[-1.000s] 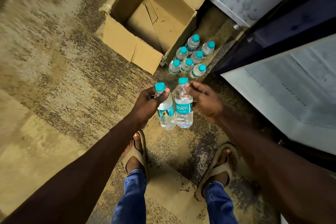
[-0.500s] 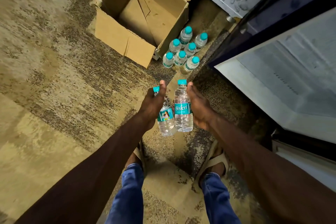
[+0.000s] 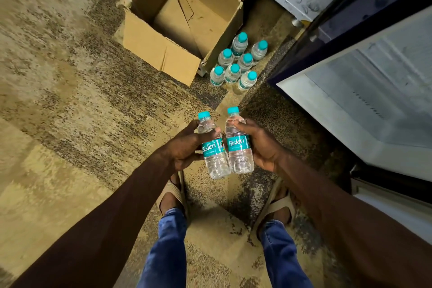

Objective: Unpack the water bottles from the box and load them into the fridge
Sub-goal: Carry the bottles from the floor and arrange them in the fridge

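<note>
In the centre of the head view, the left hand [image 3: 184, 145] grips one water bottle [image 3: 214, 151] and the right hand [image 3: 263, 145] grips a second bottle [image 3: 238, 145], both upright and just beside each other. Seven more bottles [image 3: 238, 63] stand on the floor above, beside the cardboard box [image 3: 161, 47], which looks empty. I judge the step is carrying to the fridge [image 3: 364, 110] at right; next, a turn toward its shelves. The fridge interior is cut off, so loaded bottles cannot be seen.
</note>
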`<action>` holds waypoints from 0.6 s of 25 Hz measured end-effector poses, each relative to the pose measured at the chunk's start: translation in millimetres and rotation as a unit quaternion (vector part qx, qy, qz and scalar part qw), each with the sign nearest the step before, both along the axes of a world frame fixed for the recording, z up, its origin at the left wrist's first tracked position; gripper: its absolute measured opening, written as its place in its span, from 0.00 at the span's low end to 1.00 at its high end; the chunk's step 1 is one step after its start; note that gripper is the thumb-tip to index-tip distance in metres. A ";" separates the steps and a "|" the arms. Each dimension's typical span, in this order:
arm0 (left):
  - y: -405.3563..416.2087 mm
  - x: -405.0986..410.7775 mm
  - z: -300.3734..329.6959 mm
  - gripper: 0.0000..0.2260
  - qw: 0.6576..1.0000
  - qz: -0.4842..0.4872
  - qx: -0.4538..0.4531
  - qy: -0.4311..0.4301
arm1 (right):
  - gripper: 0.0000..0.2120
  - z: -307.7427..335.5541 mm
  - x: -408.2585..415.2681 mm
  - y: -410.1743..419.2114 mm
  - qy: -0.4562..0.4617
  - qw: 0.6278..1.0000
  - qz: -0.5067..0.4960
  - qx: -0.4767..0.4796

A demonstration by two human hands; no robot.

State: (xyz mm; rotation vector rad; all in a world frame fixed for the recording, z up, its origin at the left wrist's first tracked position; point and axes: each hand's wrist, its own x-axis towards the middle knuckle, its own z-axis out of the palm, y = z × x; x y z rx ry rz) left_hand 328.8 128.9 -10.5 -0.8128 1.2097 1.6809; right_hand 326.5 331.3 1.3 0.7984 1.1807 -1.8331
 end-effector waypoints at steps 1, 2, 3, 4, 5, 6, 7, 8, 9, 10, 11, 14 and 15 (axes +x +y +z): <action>2.1 2.1 -3.0 0.25 1.000 0.001 -0.008 0.008 | 0.18 -0.9 1.2 -1.7 0.003 1.000 -0.002 -0.002; 4.3 3.4 -5.3 0.28 1.000 0.005 -0.008 0.015 | 0.19 -2.3 2.5 -3.5 0.004 1.000 -0.003 -0.006; 6.4 4.2 -7.7 0.31 1.000 0.016 -0.001 0.019 | 0.20 -2.8 3.9 -6.2 0.005 1.000 -0.003 -0.007; 8.8 4.9 -8.7 0.35 0.999 0.035 0.016 0.019 | 0.20 -4.5 5.9 -7.7 0.007 1.000 -0.005 -0.009; 11.3 5.2 -9.2 0.38 0.998 0.058 0.033 0.018 | 0.20 -6.3 7.8 -9.2 0.008 1.000 -0.007 -0.010; 13.6 4.5 -7.2 0.39 0.996 0.076 0.042 0.019 | 0.20 -7.9 9.3 -10.4 0.008 1.000 -0.009 -0.009; 14.8 3.7 -7.1 0.39 0.995 0.085 0.041 0.022 | 0.21 -9.7 10.8 -11.4 0.008 1.000 -0.011 -0.008; 15.8 2.7 -5.9 0.39 0.995 0.090 0.034 0.024 | 0.22 -11.0 12.0 -11.9 0.010 1.000 -0.011 -0.009; 16.1 2.2 -6.8 0.40 0.995 0.093 0.030 0.022 | 0.22 -12.3 13.2 -12.2 0.014 1.000 -0.011 -0.008; 15.3 1.7 -7.6 0.39 0.995 0.098 0.027 0.017 | 0.22 -13.0 14.1 -12.4 0.015 1.000 -0.012 -0.005; 14.4 0.8 -7.5 0.38 0.994 0.104 0.026 0.011 | 0.21 -12.5 14.6 -13.3 0.013 1.000 -0.015 0.001; 14.2 2.7 -2.5 0.24 0.996 0.086 0.016 0.000 | 0.20 -9.4 15.9 -13.9 0.015 0.999 -0.015 0.024; 15.3 4.5 -0.8 0.20 0.997 0.076 0.012 0.004 | 0.22 -8.8 15.8 -14.3 0.022 0.999 -0.009 0.033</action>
